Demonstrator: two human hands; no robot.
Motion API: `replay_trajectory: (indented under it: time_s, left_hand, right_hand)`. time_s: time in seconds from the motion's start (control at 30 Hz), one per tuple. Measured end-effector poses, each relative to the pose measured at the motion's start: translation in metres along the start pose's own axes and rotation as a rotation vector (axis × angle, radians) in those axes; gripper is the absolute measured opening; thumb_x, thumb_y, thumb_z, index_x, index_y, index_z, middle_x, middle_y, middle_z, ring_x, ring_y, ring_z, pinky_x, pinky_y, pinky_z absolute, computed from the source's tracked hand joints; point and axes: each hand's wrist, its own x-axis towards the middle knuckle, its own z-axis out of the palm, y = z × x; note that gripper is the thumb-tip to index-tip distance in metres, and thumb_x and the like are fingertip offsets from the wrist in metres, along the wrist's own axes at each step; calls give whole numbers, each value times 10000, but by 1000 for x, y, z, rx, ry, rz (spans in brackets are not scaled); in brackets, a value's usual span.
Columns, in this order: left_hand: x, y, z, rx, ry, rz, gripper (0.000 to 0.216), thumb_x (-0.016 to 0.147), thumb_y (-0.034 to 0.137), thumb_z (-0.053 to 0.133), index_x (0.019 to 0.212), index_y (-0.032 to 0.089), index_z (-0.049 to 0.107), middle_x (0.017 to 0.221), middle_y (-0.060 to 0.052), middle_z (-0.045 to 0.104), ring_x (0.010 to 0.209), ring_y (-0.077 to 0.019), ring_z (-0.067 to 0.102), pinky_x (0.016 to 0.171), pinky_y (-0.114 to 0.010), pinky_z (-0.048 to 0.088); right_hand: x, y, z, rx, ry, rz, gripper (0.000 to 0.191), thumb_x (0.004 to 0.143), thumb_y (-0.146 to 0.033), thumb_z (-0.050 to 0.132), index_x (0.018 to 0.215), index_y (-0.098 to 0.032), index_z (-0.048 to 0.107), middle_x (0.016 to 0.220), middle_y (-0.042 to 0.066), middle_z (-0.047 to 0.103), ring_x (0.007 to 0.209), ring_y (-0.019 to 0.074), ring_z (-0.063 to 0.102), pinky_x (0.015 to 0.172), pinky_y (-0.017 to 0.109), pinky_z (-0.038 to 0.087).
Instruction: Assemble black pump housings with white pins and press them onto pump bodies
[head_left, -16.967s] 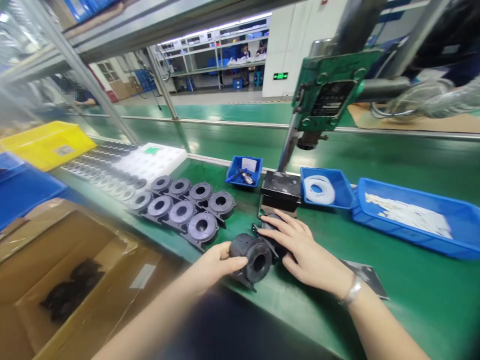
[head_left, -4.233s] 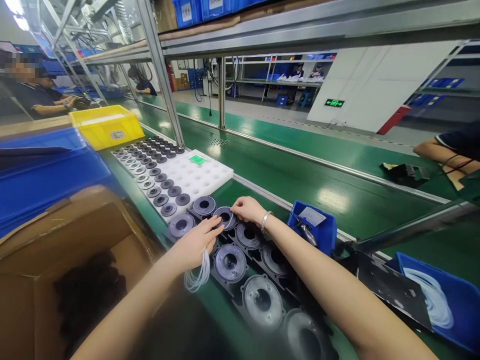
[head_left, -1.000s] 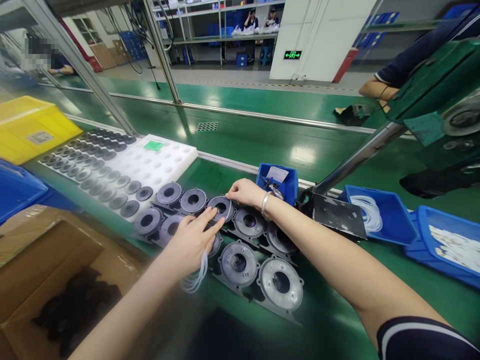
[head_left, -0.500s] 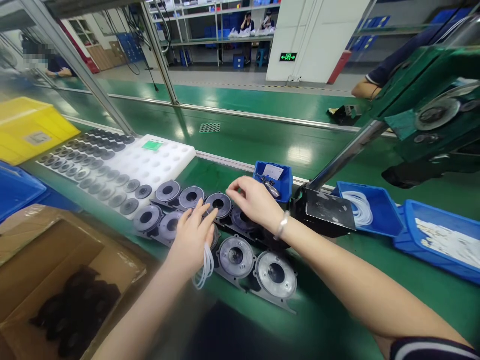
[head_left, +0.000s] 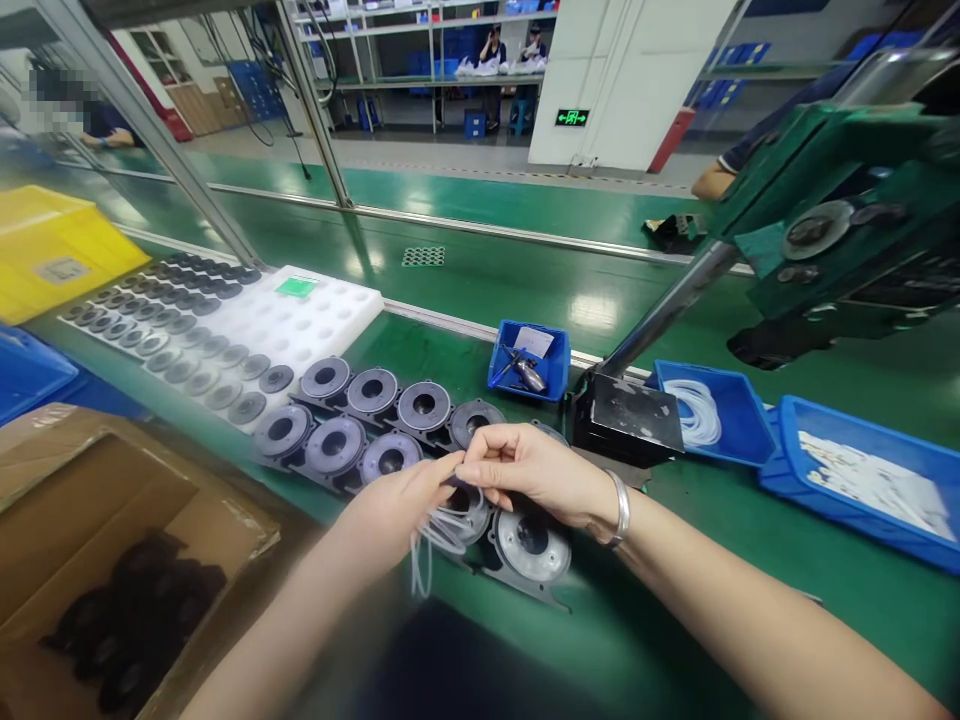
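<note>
A bunch of thin white rings (head_left: 424,560) hangs from my left hand (head_left: 397,510), whose fingers are closed around it. My right hand (head_left: 532,470) meets the left fingertips, thumb and fingers pinched on a white ring at the bunch; the exact contact is partly hidden. Below and beyond both hands lie two rows of round metal housings (head_left: 335,445) with dark centre holes, set in dark frames. The nearest housing (head_left: 532,545) sits just under my right hand, and another one is partly covered by the rings.
White foam tray (head_left: 330,310) with round black parts stands left; an open carton (head_left: 142,480) of black parts is nearer. Blue bins (head_left: 525,395) hold tools, white rings (head_left: 694,410) and small white pieces. A green press (head_left: 825,230) overhangs the right side. A co-worker's arm (head_left: 712,180) shows behind it.
My right hand has come back from the far row of housings, toward me, to meet my left hand. The left fingers, spread before, have closed and moved slightly right with the rings.
</note>
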Motion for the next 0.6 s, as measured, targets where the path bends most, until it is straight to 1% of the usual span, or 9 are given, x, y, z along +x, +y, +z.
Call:
replay_trajectory:
  time_s: [0.03, 0.1, 0.17, 0.2, 0.27, 0.37, 0.43, 0.53, 0.6]
  left_hand:
    - [-4, -1, 1, -53, 27, -4, 438, 1001, 215, 381, 1439, 221, 383, 1184, -104, 682, 946, -190, 709, 803, -305, 603]
    - [-11, -5, 1, -188, 160, -66, 464, 1004, 193, 347, 1467, 230, 352, 1268, -116, 637, 1021, -195, 693, 891, -337, 590]
    - [-13, -11, -1, -238, 332, -141, 443, 1002, 176, 329, 1435, 225, 410, 1300, -109, 616, 1105, -214, 658, 983, -398, 551]
    - [-12, -13, -1, -203, 374, -157, 429, 998, 175, 336, 1410, 219, 449, 1308, -104, 612, 1152, -226, 631, 1024, -427, 522]
    - [-4, -17, 0, -72, 306, -134, 427, 985, 169, 358, 1392, 201, 481, 1364, -105, 577, 1261, -239, 549, 1100, -448, 450]
    - [13, -18, 8, 88, 50, -38, 482, 962, 134, 349, 1438, 157, 419, 1497, -126, 436, 1373, -233, 425, 1153, -434, 383]
    - [23, -16, 15, 153, -70, 28, 508, 947, 117, 346, 1453, 136, 386, 1516, -140, 405, 1393, -233, 396, 1156, -444, 377]
    - [30, -15, 23, 230, -162, 87, 517, 925, 102, 369, 1441, 112, 394, 1490, -157, 440, 1423, -250, 347, 1164, -487, 352]
    - [29, -16, 23, 246, -199, 107, 528, 907, 82, 381, 1434, 105, 400, 1506, -165, 415, 1448, -261, 290, 1168, -503, 336]
  right_hand:
    - [-1, 1, -5, -36, 74, -36, 353, 767, -470, 741, 743, -158, 577, 546, -52, 538, 465, 58, 439, 472, 191, 344]
    - [1, 5, -18, -182, 266, -116, 316, 807, -459, 692, 763, -167, 578, 555, -47, 541, 474, 73, 462, 476, 202, 359]
    - [6, 10, -31, -405, 422, -146, 253, 848, -404, 641, 769, -170, 591, 557, -40, 552, 486, 90, 497, 495, 215, 386]
    - [10, 12, -37, -523, 471, -144, 224, 863, -368, 618, 763, -170, 597, 560, -35, 563, 495, 97, 515, 512, 221, 399]
    - [19, 17, -45, -700, 518, -140, 190, 880, -302, 590, 745, -170, 605, 572, -24, 588, 513, 108, 546, 549, 231, 419]
    - [32, 22, -49, -796, 530, -162, 151, 887, -242, 581, 760, -172, 620, 619, -14, 629, 545, 113, 570, 597, 236, 431]
    - [37, 23, -49, -819, 527, -170, 118, 886, -212, 583, 788, -169, 634, 663, -6, 655, 570, 113, 582, 624, 236, 436]
    - [41, 23, -51, -863, 535, -164, 107, 880, -184, 590, 792, -158, 645, 727, 20, 685, 624, 125, 602, 657, 241, 443]
    - [42, 22, -54, -890, 538, -155, 112, 874, -181, 602, 778, -154, 652, 753, 32, 697, 658, 134, 611, 670, 245, 444]
